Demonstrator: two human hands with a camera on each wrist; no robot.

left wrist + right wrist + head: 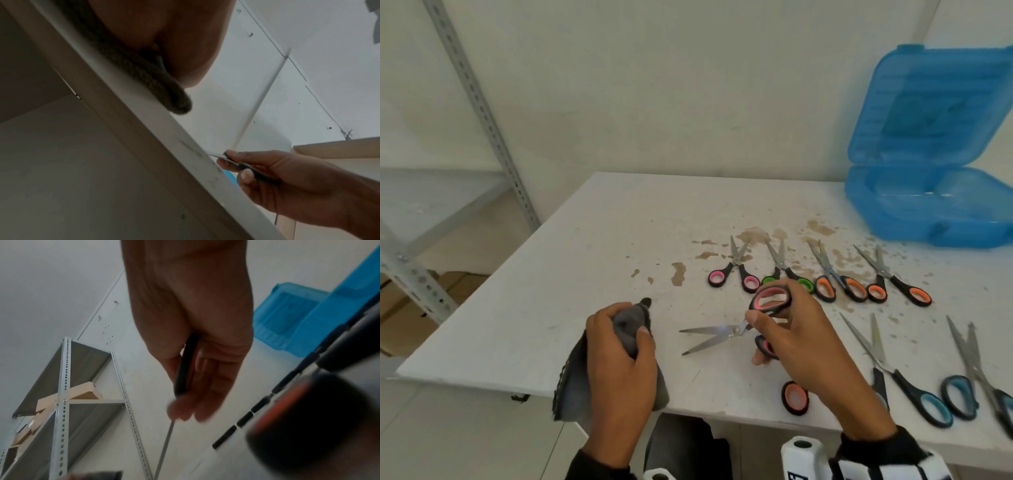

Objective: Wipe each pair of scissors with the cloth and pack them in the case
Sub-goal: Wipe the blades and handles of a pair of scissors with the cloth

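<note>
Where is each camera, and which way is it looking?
Head: worn on the head, looking forward and down at the table; shows the left hand gripping the cloth and the right hand holding the pink scissors.
Left wrist: low by the table edge, looking up past the cloth; shows the left palm and the right hand.
Right wrist: looking along the right hand toward the blue case.
Shared: the head and right wrist views both show the blue case.

No text or label can be read anywhere.
</note>
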